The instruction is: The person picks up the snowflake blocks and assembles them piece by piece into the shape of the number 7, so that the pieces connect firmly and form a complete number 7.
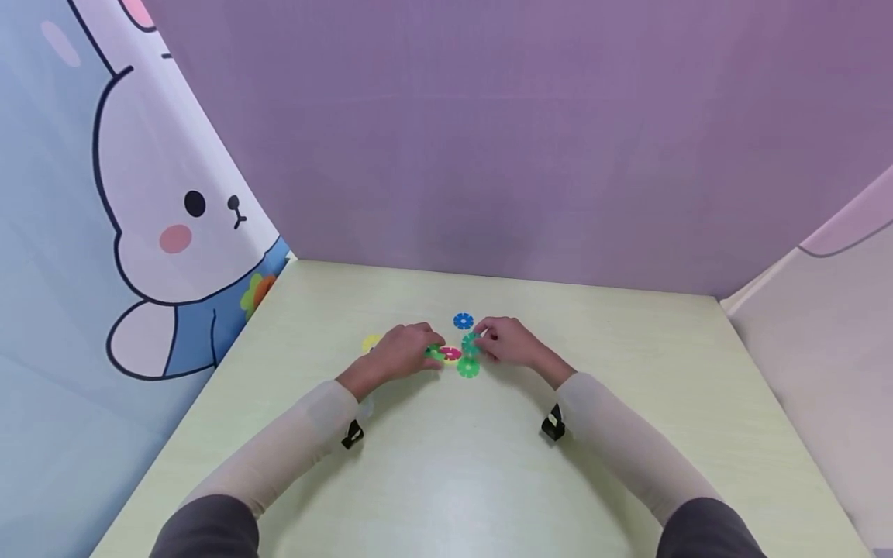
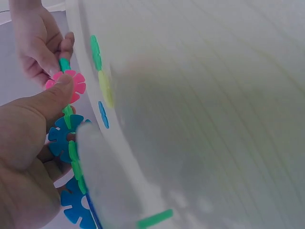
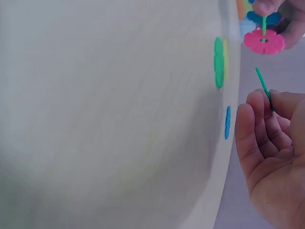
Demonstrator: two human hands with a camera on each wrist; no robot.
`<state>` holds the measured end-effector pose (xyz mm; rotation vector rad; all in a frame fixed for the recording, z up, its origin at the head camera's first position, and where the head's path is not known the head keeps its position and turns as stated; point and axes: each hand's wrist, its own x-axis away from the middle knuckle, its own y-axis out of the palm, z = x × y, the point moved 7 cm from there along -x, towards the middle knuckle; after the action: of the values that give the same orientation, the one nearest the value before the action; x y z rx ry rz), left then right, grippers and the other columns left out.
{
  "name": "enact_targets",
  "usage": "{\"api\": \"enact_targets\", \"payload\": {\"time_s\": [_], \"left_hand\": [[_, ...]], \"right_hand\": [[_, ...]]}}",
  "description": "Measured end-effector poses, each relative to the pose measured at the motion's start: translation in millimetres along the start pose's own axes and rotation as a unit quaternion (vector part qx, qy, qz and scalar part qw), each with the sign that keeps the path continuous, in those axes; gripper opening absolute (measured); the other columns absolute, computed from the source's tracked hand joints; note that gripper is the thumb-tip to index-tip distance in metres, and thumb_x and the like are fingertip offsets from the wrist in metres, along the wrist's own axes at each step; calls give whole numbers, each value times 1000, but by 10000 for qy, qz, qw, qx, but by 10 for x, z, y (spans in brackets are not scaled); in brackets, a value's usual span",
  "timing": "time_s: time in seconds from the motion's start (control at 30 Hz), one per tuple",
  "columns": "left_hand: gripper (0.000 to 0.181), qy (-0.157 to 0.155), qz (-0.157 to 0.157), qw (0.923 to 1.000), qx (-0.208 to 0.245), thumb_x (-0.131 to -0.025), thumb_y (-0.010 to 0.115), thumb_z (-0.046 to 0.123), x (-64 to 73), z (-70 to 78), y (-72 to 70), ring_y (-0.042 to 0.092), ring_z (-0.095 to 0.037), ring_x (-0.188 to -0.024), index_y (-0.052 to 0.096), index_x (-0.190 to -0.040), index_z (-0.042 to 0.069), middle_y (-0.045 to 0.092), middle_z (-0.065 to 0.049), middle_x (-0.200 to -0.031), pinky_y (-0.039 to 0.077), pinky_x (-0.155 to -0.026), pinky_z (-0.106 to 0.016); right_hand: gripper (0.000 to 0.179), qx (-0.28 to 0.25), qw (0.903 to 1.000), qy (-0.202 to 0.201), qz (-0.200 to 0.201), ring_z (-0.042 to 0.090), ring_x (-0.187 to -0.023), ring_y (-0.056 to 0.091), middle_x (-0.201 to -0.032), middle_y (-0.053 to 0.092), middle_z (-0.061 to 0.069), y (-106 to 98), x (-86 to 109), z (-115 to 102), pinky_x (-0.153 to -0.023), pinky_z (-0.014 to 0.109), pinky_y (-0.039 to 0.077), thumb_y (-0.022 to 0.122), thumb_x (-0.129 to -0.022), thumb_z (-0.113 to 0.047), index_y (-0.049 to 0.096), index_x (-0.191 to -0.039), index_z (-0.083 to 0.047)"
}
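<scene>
My left hand (image 1: 401, 353) holds a chain of slotted plastic flower discs, pinching it near a pink disc (image 2: 78, 88) at one end. Blue discs (image 2: 62, 138) and green discs (image 2: 76, 167) follow along the chain, standing crosswise to each other; the fingers partly hide it. Opposite, my right hand (image 1: 512, 341) pinches a green disc (image 3: 263, 86) between thumb and fingertips, seen edge-on in the right wrist view. A small gap separates this disc from the pink one in that view.
On the table (image 1: 474, 480) lie a green disc (image 1: 468, 367) and, farther back, a blue disc (image 1: 463, 321). A yellow disc (image 2: 106, 89) lies near them. Another yellow disc (image 1: 371, 342) shows beside the left hand. A purple wall (image 1: 516, 155) rises behind the table.
</scene>
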<state>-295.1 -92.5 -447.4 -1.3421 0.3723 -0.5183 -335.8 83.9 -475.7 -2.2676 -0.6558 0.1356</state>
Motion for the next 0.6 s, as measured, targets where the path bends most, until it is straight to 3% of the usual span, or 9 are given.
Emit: {"api": "enact_targets", "payload": {"time_s": [0.2,0.6], "left_hand": [[46,34,0,10000,-54,-89,79,40,6,8,-6,66,-20,-110,71,-127,16,71,-5,-121,57,-94,-42],[46,162,90,9997,-142,-89,79,40,39,35,-5,66,-20,-112,71,-127,16,72,-5,-122,58,-94,-42]], "right_hand": [[21,-349,9992,-143,-91,14,-59,61,-72,68,5,52,139,-40,-57,28,52,60,-103,-20,66,-117,-6],[19,-803,9967,51,-81,14,-62,62,-80,69,15,156,269,-18,-62,31,57,58,-104,-16,67,-118,-6]]}}
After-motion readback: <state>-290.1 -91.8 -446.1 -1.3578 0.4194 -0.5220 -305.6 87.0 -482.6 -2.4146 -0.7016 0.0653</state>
